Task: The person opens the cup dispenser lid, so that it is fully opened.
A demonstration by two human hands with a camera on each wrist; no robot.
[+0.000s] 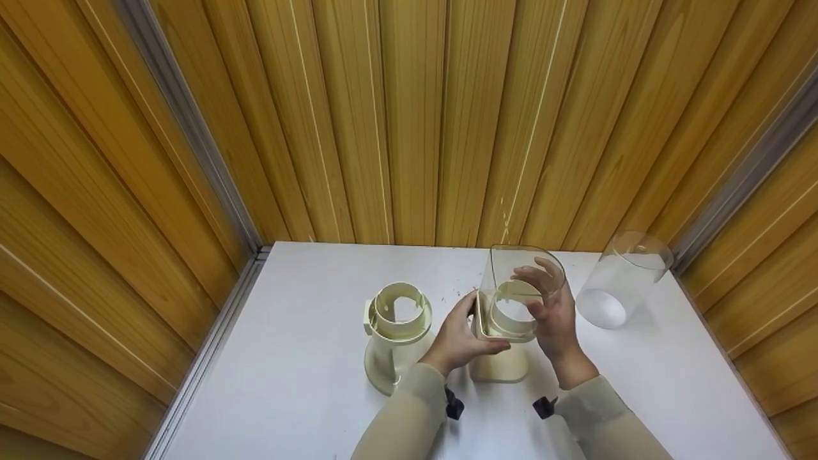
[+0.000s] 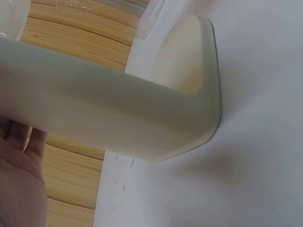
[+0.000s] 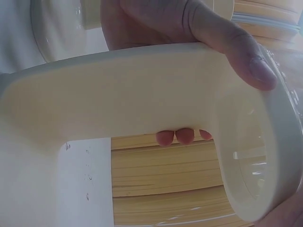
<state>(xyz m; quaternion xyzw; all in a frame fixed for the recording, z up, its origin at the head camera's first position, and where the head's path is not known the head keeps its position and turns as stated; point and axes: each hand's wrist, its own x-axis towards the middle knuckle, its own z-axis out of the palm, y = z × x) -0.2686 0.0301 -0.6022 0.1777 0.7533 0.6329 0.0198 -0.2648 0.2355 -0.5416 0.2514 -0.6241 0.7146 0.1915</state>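
Observation:
My left hand [image 1: 459,335] grips a cream plastic stand [image 3: 118,94] just below its top ring, thumb across the front and fingertips showing behind. The stand is upright, its flat base [image 2: 210,94] at the white tabletop. Over the top ring sits a clear, D-shaped container [image 1: 505,275] with an open top. My right hand [image 1: 557,319] holds this container from the right, fingers curved around its far side and seen through the clear wall. Only a small part of the right hand [image 3: 286,213] shows in the right wrist view.
Left of my hands stands another cream stand [image 1: 399,332] with a round base and ring top. A clear cylinder [image 1: 629,281] stands at the back right of the white table [image 1: 275,358]. Small crumbs lie behind the held stand. Wood-panelled walls [image 1: 409,128] enclose the table.

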